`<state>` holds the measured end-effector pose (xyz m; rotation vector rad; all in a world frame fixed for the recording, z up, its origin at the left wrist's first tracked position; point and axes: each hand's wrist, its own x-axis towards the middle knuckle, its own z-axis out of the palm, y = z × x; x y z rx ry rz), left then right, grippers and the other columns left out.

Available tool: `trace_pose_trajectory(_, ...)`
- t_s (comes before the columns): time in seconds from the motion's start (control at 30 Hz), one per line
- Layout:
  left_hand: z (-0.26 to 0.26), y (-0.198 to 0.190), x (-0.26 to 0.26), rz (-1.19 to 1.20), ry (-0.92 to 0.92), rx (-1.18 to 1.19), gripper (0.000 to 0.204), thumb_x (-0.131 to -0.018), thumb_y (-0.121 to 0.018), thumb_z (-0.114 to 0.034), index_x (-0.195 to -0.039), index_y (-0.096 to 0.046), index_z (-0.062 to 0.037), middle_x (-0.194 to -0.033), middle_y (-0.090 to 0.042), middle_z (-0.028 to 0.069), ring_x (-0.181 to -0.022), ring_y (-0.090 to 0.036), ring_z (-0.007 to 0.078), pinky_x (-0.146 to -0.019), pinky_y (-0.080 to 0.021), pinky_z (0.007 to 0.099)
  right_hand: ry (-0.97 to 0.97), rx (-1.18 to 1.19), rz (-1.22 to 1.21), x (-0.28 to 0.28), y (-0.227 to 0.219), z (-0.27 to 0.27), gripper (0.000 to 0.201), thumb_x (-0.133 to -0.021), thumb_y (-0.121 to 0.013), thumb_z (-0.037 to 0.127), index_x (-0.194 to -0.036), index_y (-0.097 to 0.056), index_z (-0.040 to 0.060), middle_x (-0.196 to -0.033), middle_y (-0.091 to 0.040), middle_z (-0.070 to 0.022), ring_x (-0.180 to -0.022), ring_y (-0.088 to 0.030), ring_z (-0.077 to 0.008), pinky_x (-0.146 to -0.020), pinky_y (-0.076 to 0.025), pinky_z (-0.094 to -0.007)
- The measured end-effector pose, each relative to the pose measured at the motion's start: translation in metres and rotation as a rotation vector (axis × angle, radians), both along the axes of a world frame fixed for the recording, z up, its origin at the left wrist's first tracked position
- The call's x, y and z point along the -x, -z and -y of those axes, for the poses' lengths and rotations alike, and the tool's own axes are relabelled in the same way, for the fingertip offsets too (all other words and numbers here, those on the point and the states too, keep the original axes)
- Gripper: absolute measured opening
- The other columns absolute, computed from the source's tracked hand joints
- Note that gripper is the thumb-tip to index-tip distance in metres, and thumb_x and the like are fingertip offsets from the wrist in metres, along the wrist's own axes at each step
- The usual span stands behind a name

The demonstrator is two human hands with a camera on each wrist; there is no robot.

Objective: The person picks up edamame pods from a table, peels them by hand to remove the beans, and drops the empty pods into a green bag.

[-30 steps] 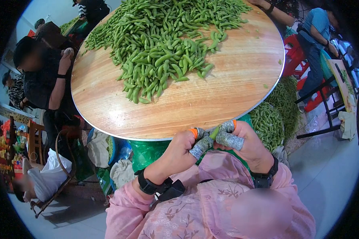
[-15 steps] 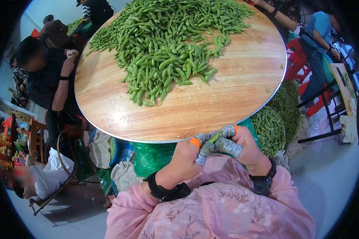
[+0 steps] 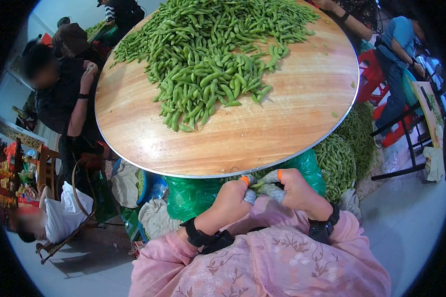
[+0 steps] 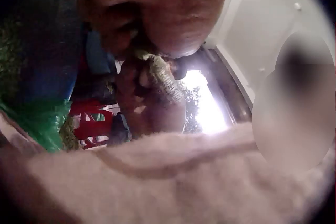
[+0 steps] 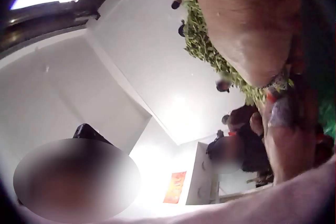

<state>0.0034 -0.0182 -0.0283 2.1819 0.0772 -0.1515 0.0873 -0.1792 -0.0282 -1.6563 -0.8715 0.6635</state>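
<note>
My left hand (image 3: 230,202) and right hand (image 3: 305,194) meet just beyond the near table edge, in front of the pink shirt. Between their fingertips is a green soybean pod (image 3: 257,186), largely hidden by the fingers that pinch it from both sides. Grey knitted sleeves with orange bands cover some fingers and thumbs. Much of the left hand (image 4: 178,11) fills the top of the left wrist view, close to the other hand's sleeved finger. On the round wooden table (image 3: 282,123) lies a large heap of soybean pods (image 3: 203,64).
Green plastic (image 3: 191,198) hangs below the table edge. Piles of pods (image 3: 334,158) stand on the floor at right, near red stools (image 3: 371,74). A person in black (image 3: 62,99) sits at the table's left; a blue basin (image 3: 146,183) stands below.
Both hands have kept together around the pod and turned a little; less of the pod shows between the fingers now. The head view has shifted slightly.
</note>
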Motion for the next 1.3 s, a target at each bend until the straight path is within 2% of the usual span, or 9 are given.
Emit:
trace_pose_trajectory(0.13, -0.009, -0.034, -0.012, 0.003, 0.159, -0.413, 0.02, -0.073, -0.049, -0.003, -0.091, -0.055, -0.0011, -0.073, -0.057, 0.0214, -0.069, -0.056, 0.0375, -0.058, -0.045, 0.0375, 0.241, 0.357, 0.235, -0.023, 0.006, 0.043, 0.018, -0.069, -0.057, 0.006, -0.087, -0.06, 0.0022, -0.073, -0.061, -0.0161, -0.067, -0.058, -0.0304, -0.06, -0.046, -0.0343)
trace_pose_trajectory(0.23, -0.028, -0.049, -0.045, 0.158, -0.028, -0.416, 0.019, -0.076, -0.051, -0.007, -0.094, -0.055, -0.0027, -0.074, -0.058, 0.0214, -0.071, -0.058, 0.0356, -0.06, -0.045, 0.0402, 0.453, 0.78, 0.496, -0.04, 0.009, 0.088, 0.018, -0.068, -0.057, 0.007, -0.084, -0.057, -0.0026, -0.072, -0.058, -0.0223, -0.07, -0.057, -0.037, -0.06, -0.045, -0.0401)
trace_pose_trajectory(0.33, -0.048, -0.044, -0.099, 0.27, -0.111, -0.526, 0.021, -0.079, -0.052, -0.018, -0.091, -0.056, -0.0018, -0.073, -0.058, 0.0209, -0.069, -0.057, 0.036, -0.059, -0.045, 0.041, 0.665, 0.63, 0.421, -0.041, 0.012, 0.107, 0.021, -0.068, -0.057, 0.006, -0.085, -0.056, -0.0048, -0.072, -0.057, -0.0243, -0.07, -0.057, -0.0372, -0.062, -0.044, -0.0401)
trace_pose_trajectory(0.37, -0.052, -0.045, -0.114, 0.201, -0.084, -0.64, 0.022, -0.08, -0.051, -0.021, -0.089, -0.056, -0.0013, -0.071, -0.058, 0.0208, -0.067, -0.057, 0.036, -0.058, -0.045, 0.0417, 0.619, 0.668, 0.419, -0.042, 0.014, 0.114, 0.023, -0.07, -0.053, 0.002, -0.092, -0.057, -0.0042, -0.072, -0.059, -0.019, -0.066, -0.058, -0.0249, -0.06, -0.044, -0.0313)
trace_pose_trajectory(0.47, -0.056, -0.038, -0.134, 0.157, -0.029, -0.781, 0.025, -0.079, -0.051, -0.025, -0.084, -0.055, -0.0005, -0.067, -0.058, 0.0203, -0.064, -0.057, 0.0362, -0.057, -0.044, 0.0431, 0.599, 0.448, 0.267, -0.035, -0.001, 0.098, 0.022, -0.072, -0.054, 0.002, -0.093, -0.058, -0.0039, -0.075, -0.061, -0.0153, -0.068, -0.058, -0.0167, -0.062, -0.044, -0.0283)
trace_pose_trajectory(0.73, -0.058, -0.034, -0.112, 0.173, 0.052, -0.827, 0.018, -0.075, -0.051, -0.019, -0.078, -0.055, -0.0006, -0.064, -0.057, 0.0198, -0.061, -0.056, 0.0366, -0.055, -0.043, 0.0439, 0.403, 0.142, 0.13, -0.026, -0.022, 0.046, 0.019, -0.074, -0.057, 0.001, -0.092, -0.059, -0.0041, -0.083, -0.063, -0.0107, -0.075, -0.057, -0.0138, -0.069, -0.045, -0.0254)
trace_pose_trajectory(0.93, -0.058, -0.037, -0.063, 0.105, 0.152, -0.539, 0.018, -0.074, -0.055, -0.012, -0.088, -0.054, -0.0009, -0.063, -0.056, 0.0168, -0.06, -0.056, 0.0322, -0.055, -0.044, 0.0378, 0.354, 0.054, -0.018, -0.022, -0.018, 0.032, 0.019, -0.074, -0.056, -0.002, -0.093, -0.058, -0.0043, -0.083, -0.062, -0.0087, -0.076, -0.056, -0.0123, -0.069, -0.045, -0.0251)
trace_pose_trajectory(1.13, -0.055, -0.037, -0.042, 0.185, -0.174, -0.1, 0.026, -0.073, -0.062, -0.011, -0.096, -0.054, -0.002, -0.063, -0.052, 0.0079, -0.055, -0.052, 0.019, -0.054, -0.042, 0.0274, 0.364, 0.031, -0.005, -0.021, -0.018, 0.033, 0.019, -0.075, -0.056, -0.001, -0.094, -0.058, -0.0051, -0.084, -0.062, -0.0083, -0.076, -0.056, -0.0117, -0.069, -0.045, -0.0251)
trace_pose_trajectory(1.3, -0.05, -0.026, -0.047, 0.176, -0.088, -0.614, 0.016, -0.072, -0.061, -0.01, -0.087, -0.058, -0.0028, -0.069, -0.058, 0.0154, -0.063, -0.058, 0.028, -0.056, -0.044, 0.0328, 0.356, -0.017, -0.027, -0.018, -0.017, 0.024, 0.019, -0.076, -0.057, 0.001, -0.093, -0.058, -0.0048, -0.084, -0.062, -0.0084, -0.076, -0.055, -0.0116, -0.068, -0.045, -0.025)
